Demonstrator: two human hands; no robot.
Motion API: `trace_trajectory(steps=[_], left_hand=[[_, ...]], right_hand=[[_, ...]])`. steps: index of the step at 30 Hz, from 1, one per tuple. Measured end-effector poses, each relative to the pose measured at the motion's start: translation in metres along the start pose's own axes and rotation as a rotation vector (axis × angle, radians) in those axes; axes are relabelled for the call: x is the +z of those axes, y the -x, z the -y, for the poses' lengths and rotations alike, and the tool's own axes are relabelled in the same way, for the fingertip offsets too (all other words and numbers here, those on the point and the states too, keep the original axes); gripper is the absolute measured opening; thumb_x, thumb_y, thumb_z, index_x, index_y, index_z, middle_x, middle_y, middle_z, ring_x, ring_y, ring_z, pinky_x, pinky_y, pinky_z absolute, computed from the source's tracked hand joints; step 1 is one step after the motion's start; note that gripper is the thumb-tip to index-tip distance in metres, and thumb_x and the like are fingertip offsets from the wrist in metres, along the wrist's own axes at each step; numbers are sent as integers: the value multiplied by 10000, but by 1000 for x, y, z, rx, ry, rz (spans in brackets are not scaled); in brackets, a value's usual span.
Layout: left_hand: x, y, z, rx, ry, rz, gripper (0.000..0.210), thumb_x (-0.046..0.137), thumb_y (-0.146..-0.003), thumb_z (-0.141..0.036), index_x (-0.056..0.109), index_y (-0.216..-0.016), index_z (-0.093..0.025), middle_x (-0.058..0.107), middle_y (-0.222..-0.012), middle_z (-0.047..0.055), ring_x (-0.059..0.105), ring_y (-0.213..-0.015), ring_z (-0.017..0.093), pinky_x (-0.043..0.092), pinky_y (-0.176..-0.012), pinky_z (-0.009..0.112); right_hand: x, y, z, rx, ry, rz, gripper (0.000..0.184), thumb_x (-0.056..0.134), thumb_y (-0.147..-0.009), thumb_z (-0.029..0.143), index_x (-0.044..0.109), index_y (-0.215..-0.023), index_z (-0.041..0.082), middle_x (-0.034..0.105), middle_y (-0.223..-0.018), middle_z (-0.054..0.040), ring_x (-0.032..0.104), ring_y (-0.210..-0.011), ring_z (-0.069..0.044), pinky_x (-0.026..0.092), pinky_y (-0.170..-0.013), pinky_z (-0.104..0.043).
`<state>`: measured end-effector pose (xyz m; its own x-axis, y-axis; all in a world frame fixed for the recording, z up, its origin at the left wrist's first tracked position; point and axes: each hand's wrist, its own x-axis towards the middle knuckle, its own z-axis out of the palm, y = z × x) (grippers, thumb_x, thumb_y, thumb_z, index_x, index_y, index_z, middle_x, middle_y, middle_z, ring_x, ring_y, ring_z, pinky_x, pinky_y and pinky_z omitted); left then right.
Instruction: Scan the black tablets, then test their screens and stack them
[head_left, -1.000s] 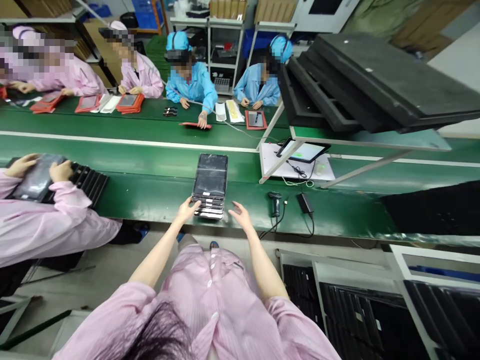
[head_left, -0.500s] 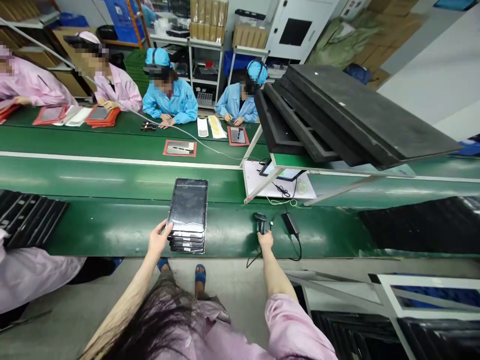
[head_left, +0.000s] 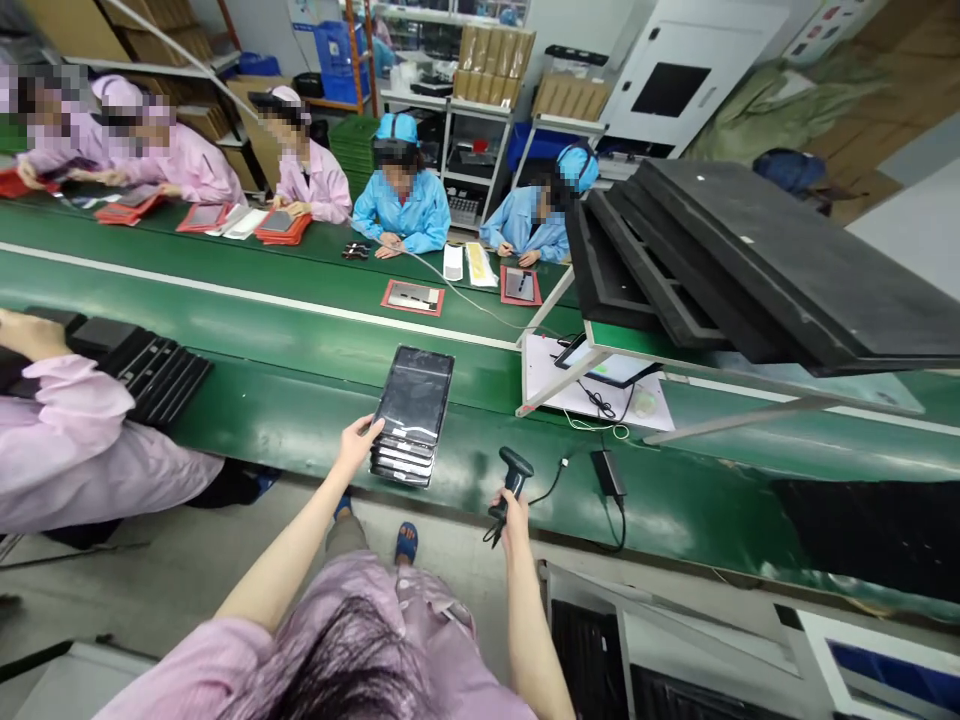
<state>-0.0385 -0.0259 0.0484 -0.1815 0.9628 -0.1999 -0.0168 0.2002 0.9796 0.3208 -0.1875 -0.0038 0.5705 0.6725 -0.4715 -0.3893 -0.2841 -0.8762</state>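
A stack of several flat black tablets (head_left: 415, 395) in glossy wrap lies on the green bench, its near edges stepped, with small white labels. My left hand (head_left: 358, 442) grips the stack's left edge, thumb on top and fingers partly hidden beside it. To the right, my right hand (head_left: 511, 515) is closed round the handle of a black barcode scanner (head_left: 515, 468). The scanner is raised near the bench's front edge, its head tilted toward the stack. Its dark cable hangs below my hand.
A black power adapter (head_left: 607, 473) lies right of the scanner. Beyond it, a white-legged stand holds large black foam trays (head_left: 757, 260) over a tablet screen (head_left: 607, 362). More black devices (head_left: 161, 370) stand at left beside a co-worker in pink. Other co-workers sit across the bench.
My right hand has lifted the barcode scanner off the bench and brought it nearer the stack. My left hand stays on the tablets. The view has swung left.
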Motion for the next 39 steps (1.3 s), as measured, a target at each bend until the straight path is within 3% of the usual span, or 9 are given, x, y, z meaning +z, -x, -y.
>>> trace_trajectory(steps=[2,5,9,12,15,21,28,39], left_hand=[[1,0,-1,14,1,-2,612,943,-662,-624,861,-1048,-156,858,-1176,173,782,-1159,347,552,-1154,515],[0,3,-4,29,5,11,545,916,-710,-601,858,-1038,-170,857,-1167,160,777,-1128,321,560,-1113,468],[-1,10,-7,67,-62,18,501,821,-817,-626,855,-1048,-183,854,-1163,147,768,-1097,300,563,-1058,422],[-1,13,-9,113,-123,16,479,731,-890,-631,859,-1040,-194,858,-1150,132,762,-1098,297,554,-1053,410],[-1,12,-9,100,-94,29,452,728,-893,-603,865,-1043,-199,862,-1155,123,763,-1109,294,553,-1060,405],[-1,8,-6,73,-24,34,449,786,-851,-598,867,-1026,-192,856,-1196,140,756,-1142,294,534,-1085,411],[-2,8,-6,92,14,47,453,801,-835,-598,858,-999,-179,861,-1117,134,762,-1037,272,551,-1021,394],[-2,9,-6,87,8,46,463,790,-850,-604,846,-1034,-183,853,-1142,128,751,-1059,266,538,-1025,382]], right_hand=[[15,45,13,-8,-173,110,578,890,-697,453,655,-1175,228,634,-697,99,577,-558,-102,553,-620,-251],[49,108,41,10,-268,376,529,890,-792,404,643,-1235,253,643,-740,84,614,-611,-113,587,-657,-273],[104,160,70,50,-210,637,463,892,-800,409,589,-1120,268,669,-754,77,590,-525,-112,537,-509,-262],[138,173,80,72,-107,645,507,910,-755,454,516,-1019,277,668,-716,88,566,-471,-110,487,-418,-238],[158,175,86,104,-79,586,555,921,-713,474,518,-1033,267,646,-667,99,543,-457,-98,481,-399,-221],[166,182,90,146,-108,578,565,968,-718,435,527,-1028,264,647,-670,98,555,-479,-90,494,-417,-206],[169,191,87,142,-128,601,558,983,-722,431,533,-1002,258,651,-674,87,557,-472,-93,497,-407,-218],[158,191,66,149,-126,518,602,972,-675,462,510,-1007,265,652,-666,97,562,-465,-102,486,-389,-225]])
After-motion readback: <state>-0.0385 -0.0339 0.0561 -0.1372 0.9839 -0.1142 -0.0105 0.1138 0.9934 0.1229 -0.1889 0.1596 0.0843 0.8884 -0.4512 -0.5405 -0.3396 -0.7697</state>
